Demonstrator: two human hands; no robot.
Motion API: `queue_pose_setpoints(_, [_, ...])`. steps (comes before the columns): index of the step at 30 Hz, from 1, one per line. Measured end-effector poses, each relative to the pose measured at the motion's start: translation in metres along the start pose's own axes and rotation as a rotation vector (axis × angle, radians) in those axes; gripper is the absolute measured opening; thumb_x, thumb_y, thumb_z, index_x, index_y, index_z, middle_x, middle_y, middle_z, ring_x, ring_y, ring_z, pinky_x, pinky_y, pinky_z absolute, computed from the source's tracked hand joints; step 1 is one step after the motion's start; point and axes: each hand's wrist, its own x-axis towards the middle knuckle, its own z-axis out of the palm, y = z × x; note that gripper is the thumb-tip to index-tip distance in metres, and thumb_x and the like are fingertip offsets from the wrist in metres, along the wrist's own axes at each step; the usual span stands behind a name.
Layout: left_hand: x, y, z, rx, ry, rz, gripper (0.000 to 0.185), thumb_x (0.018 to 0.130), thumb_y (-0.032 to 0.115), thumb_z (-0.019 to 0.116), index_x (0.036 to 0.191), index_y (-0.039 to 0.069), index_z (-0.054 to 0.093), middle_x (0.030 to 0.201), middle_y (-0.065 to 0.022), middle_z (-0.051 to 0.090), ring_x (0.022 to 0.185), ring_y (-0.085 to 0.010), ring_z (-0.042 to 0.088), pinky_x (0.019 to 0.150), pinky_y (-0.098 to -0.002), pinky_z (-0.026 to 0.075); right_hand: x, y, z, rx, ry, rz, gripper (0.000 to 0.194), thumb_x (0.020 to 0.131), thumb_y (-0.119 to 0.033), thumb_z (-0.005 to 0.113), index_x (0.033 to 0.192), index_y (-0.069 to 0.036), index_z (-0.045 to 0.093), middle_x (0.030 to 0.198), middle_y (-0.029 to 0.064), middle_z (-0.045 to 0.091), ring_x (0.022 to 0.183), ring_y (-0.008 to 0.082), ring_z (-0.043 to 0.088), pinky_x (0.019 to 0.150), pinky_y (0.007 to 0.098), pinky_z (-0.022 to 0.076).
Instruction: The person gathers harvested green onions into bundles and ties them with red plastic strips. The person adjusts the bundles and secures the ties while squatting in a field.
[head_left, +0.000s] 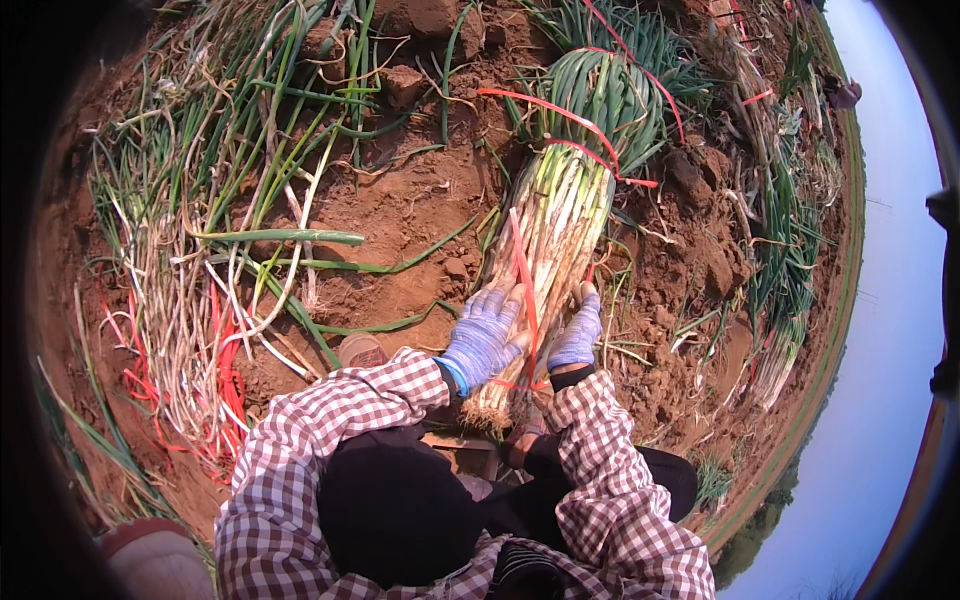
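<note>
A thick bundle of green onions (559, 202) lies before me on the soil, its green tops pointing away and its root ends (484, 412) near my knees. My left hand (484, 337), in a purple-blue knit glove, is on the left side of the white stalks with its fingers over them. My right hand (577, 330), gloved alike, presses against the right side with its fingers partly hidden. Between my hands, a red plastic strap (523, 274) runs lengthwise over the stalks. Another red strap (577, 145) crosses the bundle below the leaves, and a loose red strip (559, 109) lies over the leaves.
A heap of loose green onions (172, 262) spreads on the left, with red plastic ties (229, 367) among the stalks. More onion bundles (780, 300) lie in a row at right. Clods of reddish soil (697, 180) flank the bundle. A shoe (362, 350) shows beyond my left sleeve.
</note>
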Motion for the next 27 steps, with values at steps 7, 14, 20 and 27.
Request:
queue_pose_setpoints(7, [-0.002,-0.029,-0.019,-0.04,0.086,-0.302,0.076,0.086,0.045,0.053,0.14,-0.002,0.025,0.137,-0.0261,0.035,0.128,-0.0391,0.032,0.107,-0.0423,0.027,-0.012,0.044,-0.026,-0.238,-0.633,-0.415,0.034,0.093,-0.027,0.051,0.108,0.002,0.06,0.106,0.0109,0.059,0.097,0.0182,0.055,0.088,0.0309,0.0423])
queue_pose_setpoints(14, [-0.003,-0.021,-0.008,0.017,0.102,-0.239,0.078,0.085,0.047,0.055,0.139,-0.001,0.027,0.136,-0.0254,0.036,0.127,-0.0386,0.035,0.107,-0.0422,0.028,0.048,0.1,-0.096,-0.005,-0.149,0.424,0.049,0.091,-0.044,0.051,0.121,-0.004,0.053,0.113,0.0127,0.061,0.099,0.0272,0.06,0.085,0.0404,0.0508])
queue_pose_setpoints(20, [0.009,0.002,-0.004,0.014,0.134,-0.24,0.082,0.084,0.049,0.054,0.137,-0.006,0.026,0.135,-0.0286,0.034,0.127,-0.0399,0.033,0.107,-0.0428,0.026,0.048,0.083,-0.115,-0.087,-0.22,0.488,0.047,0.089,-0.042,0.057,0.117,-0.005,0.055,0.111,0.0104,0.063,0.096,0.0244,0.062,0.084,0.0377,0.0523])
queue_pose_setpoints(27, [0.012,0.006,-0.006,-0.309,-0.013,-0.478,0.097,0.082,0.066,0.046,0.137,-0.01,0.02,0.131,-0.0333,0.038,0.12,-0.0399,0.043,0.101,-0.0399,0.035,-0.027,-0.044,-0.114,-0.351,-0.386,0.394,0.033,0.087,-0.043,0.056,0.098,-0.012,0.057,0.082,0.0036,0.063,0.06,0.0147,0.059,0.051,0.0281,0.0471])
